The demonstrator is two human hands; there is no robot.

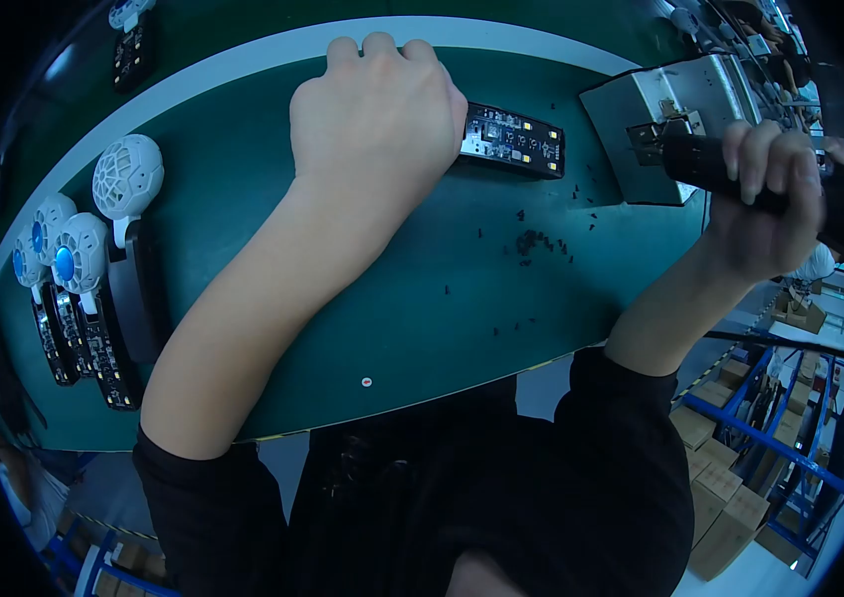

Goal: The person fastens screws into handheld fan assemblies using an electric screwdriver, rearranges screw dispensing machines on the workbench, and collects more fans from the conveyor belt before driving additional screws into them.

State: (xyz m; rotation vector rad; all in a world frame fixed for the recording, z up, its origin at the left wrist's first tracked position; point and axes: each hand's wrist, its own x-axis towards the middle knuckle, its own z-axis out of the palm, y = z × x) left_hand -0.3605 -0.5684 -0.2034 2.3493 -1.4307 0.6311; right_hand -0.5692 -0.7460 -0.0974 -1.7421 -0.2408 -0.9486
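My left hand (377, 114) is closed over one end of a black-cased device, and its circuit board (513, 137) faces up beyond my fingers. The end under the hand is hidden. On the right, my right hand (770, 199) wraps around a black electric screwdriver (705, 162). Its front end points at the slot of a metal screw feeder (675, 109); whether the tip touches it, I cannot tell. Small dark screws (536, 242) lie in a loose pile on the green tabletop (372, 308), with several scattered around.
Several white-headed handheld fans (128, 179) with black handles stand together at the left, some with boards exposed. Another similar unit (130, 55) lies beyond the white table strip (243, 55). A small round sticker (367, 382) sits by the front edge. Blue shelving with cardboard boxes (725, 497) is at lower right.
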